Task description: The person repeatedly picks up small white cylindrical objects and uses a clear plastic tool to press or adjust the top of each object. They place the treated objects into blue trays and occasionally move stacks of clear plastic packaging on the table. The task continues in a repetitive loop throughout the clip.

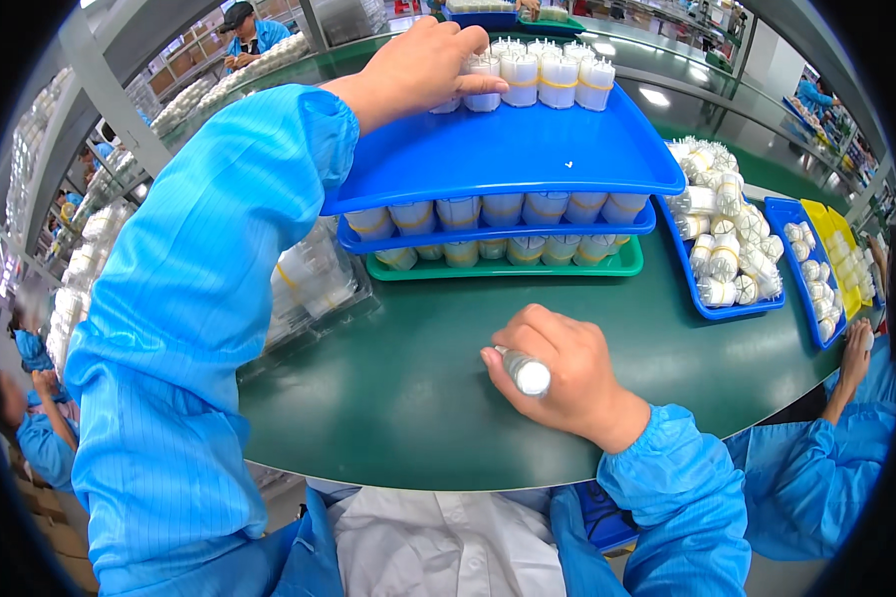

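My left hand [418, 70] reaches over the top blue tray [498, 149], its thumb and fingers closed on one of the banded white cylinders [484, 92] at the far edge. Several more white cylinders [558, 80] stand beside it, with yellow bands round them and thin points on top. Above the green tabletop, my right hand [572, 373] is closed round a slim, clear-sided cylinder [528, 373] with a round white end facing me. Under the top tray, a second blue tray [498, 232] and a green tray [498, 267] are stacked, both holding banded cylinders.
At the right, a blue tray [725, 310] is heaped with white bundles. Beyond it are another blue tray [806, 259] and a yellow tray [836, 254]. Clear plastic packs [309, 284] lie left of the stack. A co-worker's sleeve [816, 488] is close on my right.
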`<state>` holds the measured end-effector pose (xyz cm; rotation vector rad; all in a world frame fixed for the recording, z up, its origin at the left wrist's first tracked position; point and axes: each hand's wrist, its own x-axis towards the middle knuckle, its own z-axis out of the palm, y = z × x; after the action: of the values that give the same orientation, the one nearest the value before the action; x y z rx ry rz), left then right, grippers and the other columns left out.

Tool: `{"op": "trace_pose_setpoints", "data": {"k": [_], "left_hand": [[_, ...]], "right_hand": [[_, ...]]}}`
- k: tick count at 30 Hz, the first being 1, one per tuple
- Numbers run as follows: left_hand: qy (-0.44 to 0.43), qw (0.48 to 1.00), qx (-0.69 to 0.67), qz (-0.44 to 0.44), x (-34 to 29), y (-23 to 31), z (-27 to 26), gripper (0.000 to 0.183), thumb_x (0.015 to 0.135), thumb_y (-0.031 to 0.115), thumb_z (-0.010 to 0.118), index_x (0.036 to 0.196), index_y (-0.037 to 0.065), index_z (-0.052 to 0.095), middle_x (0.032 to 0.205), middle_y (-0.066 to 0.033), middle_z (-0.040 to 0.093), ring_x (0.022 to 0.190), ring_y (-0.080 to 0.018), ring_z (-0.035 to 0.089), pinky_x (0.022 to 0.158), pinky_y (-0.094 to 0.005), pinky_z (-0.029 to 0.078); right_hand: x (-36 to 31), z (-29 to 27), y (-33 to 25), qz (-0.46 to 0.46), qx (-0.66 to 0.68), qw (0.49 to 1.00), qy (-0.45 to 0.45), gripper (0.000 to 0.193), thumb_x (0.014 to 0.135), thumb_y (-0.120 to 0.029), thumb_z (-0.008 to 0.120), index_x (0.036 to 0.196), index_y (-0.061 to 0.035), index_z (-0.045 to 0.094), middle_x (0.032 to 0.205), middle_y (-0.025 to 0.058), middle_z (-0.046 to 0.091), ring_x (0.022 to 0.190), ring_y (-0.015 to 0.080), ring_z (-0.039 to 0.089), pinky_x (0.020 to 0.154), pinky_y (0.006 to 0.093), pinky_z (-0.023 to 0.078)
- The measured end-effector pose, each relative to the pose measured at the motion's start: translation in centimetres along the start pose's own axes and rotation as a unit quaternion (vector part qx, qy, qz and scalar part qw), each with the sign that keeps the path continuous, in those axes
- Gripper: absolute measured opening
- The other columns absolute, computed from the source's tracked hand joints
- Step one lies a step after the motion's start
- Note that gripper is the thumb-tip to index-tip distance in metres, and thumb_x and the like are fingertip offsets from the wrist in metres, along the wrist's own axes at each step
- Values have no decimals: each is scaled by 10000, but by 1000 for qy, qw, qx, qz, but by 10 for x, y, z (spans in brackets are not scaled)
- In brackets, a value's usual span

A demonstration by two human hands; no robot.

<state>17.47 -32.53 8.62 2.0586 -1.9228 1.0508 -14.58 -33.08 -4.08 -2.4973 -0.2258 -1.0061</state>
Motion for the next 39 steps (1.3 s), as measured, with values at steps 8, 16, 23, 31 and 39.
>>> {"op": "trace_pose_setpoints", "data": {"k": [8,16,23,31,39], "left_hand": [[-43,978,-159,-128,-19,36,-117,627,889,572,696,1045,-26,591,898,-195,638,816,-314,621,701,-409,497],[-75,980,-183,18,-141,157,-125,554,760,420,810,1068,26,572,931,-107,587,884,-316,567,745,-411,503],[-86,983,-149,-69,-172,173,-62,578,766,404,808,1105,6,561,950,-124,569,906,-313,561,777,-392,510],[-94,872,-400,-266,-217,159,-68,541,713,152,895,1152,32,603,1066,-123,610,934,-255,615,789,-332,524],[-23,854,-492,-169,-229,185,-72,529,692,125,911,1128,34,626,1054,-101,620,839,-217,607,706,-308,520]], "right_hand": [[3,2,11,61,68,993,70,152,820,-117,775,817,-58,635,735,73,600,544,227,600,493,351,472],[6,-7,13,126,76,984,103,127,856,-63,757,850,-14,640,729,63,632,556,140,599,496,286,469],[0,6,19,149,96,981,84,132,851,-69,764,862,-4,649,746,65,643,566,141,603,507,281,476],[0,7,11,103,112,987,59,96,846,-63,764,872,-26,679,757,53,633,567,131,586,494,273,444],[-2,8,-2,65,210,975,32,118,807,10,773,884,-20,689,758,62,629,578,113,555,474,253,398]]}}
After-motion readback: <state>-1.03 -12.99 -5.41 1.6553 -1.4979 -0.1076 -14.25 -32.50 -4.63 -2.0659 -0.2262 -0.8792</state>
